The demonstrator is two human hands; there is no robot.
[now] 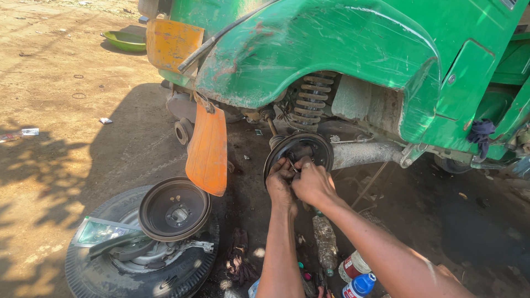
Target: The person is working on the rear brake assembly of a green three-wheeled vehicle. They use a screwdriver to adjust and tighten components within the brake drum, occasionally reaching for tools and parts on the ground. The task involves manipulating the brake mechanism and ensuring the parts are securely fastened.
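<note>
Both my hands work at the round brake backing plate (309, 144) under the green vehicle's wheel arch (309, 49). My left hand (279, 181) presses on the plate's lower left with fingers curled on a small metal part. My right hand (312, 180) sits beside it, fingers curled against the same spot. What each finger grips is hidden. A coil spring (310, 100) stands above the plate, and the axle tube (364, 153) runs off to the right.
A removed brake drum (174, 208) lies on a tyre (138, 259) lying flat at the lower left. An orange mud flap (208, 149) hangs beside it. Plastic bottles (326, 243) and a dark rag (238, 259) lie on the ground by my arms. A green basin (126, 40) sits far back.
</note>
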